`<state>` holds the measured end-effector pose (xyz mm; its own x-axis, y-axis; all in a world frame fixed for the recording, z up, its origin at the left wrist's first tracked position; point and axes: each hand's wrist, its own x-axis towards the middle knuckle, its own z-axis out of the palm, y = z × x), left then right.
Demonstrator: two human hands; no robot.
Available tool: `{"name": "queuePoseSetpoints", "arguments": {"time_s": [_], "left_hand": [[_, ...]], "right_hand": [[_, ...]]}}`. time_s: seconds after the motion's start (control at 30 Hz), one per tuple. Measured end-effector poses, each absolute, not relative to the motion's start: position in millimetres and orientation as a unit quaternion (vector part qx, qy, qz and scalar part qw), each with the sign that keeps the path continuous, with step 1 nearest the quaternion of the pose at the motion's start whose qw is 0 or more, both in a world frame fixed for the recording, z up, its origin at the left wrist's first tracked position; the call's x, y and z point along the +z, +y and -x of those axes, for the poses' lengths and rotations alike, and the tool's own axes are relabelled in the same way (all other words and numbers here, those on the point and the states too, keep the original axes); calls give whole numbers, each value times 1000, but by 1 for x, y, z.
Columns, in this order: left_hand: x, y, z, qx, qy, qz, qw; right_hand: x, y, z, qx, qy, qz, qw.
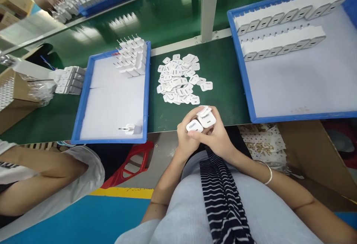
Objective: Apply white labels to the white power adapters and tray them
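Note:
Close in front of me, my left hand (184, 137) is closed around a white charger (194, 126) whose printed end with a port slot faces up. Against it, my right hand (220, 137) grips a second white charger (208, 120), its thumb reaching across toward the first. A loose white cover plate (203, 110) lies over the far edge of the second charger, by the fingertips. Just beyond my hands, a pile of white cover plates (178, 78) is spread on the green table (220, 99); some show print and a slot.
On the right, a blue tray (252, 104) holds two rows of chargers (281, 47). The left blue tray (146, 99) carries pronged chargers (132, 58) and one lying alone (129, 128). A metal post (209, 9) rises behind. A co-worker's arm (41, 162) is at the left.

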<state>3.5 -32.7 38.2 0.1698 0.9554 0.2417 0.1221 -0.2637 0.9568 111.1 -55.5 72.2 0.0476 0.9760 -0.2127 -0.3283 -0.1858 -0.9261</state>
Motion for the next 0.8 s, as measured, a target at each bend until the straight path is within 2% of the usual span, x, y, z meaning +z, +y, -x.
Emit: {"name": "queuePoseSetpoints", "arguments": {"time_s": [0.1,0.2,0.37,0.53,0.63,0.73,0.8], "left_hand": [[40,-34,-4,488,424,-622,442],[43,-35,-5,490,415,-625,445],[44,-39,-9,471,425,-651,416],[65,-22,25,401,412,-731,367],[107,13,68,223,454,-824,257],[146,54,105,-119,596,-791,61],[154,79,116,-190,651,-735,18]], "right_hand": [[71,-58,-111,591,-340,482,551],[67,-58,-116,628,-311,432,567],[55,-55,-121,643,-271,417,583],[48,-58,-127,720,-274,349,534],[44,-57,-140,757,-227,339,511],[39,-55,-153,764,-184,356,505],[36,-56,-157,762,-184,359,507]]}}
